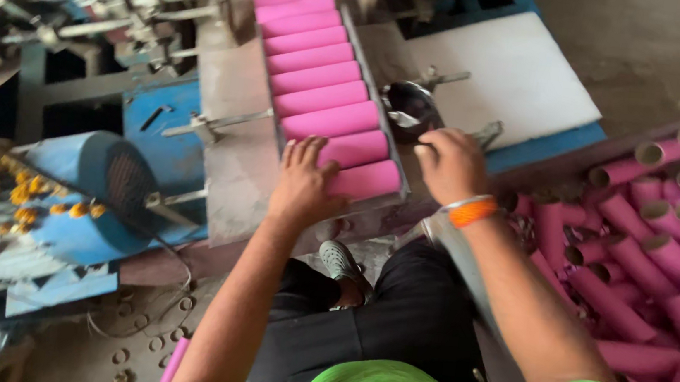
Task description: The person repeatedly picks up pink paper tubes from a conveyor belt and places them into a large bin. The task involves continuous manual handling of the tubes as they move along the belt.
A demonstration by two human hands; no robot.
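Several pink cardboard tubes (318,77) lie side by side in a sloping metal chute (233,135) on the machine. My left hand (303,183) lies flat with spread fingers on the two lowest tubes, near the closest pink tube (368,179). My right hand (449,164) is curled at the chute's right side, next to a dark round metal part (410,106); what it grips is hidden. An orange band (471,212) circles my right wrist.
A big heap of pink tubes (659,247) fills the right side. A blue motor housing (86,191) with yellow-orange flowers sits at left. A white board (517,75) lies behind the right hand. Small rings (151,339) litter the floor by my knees.
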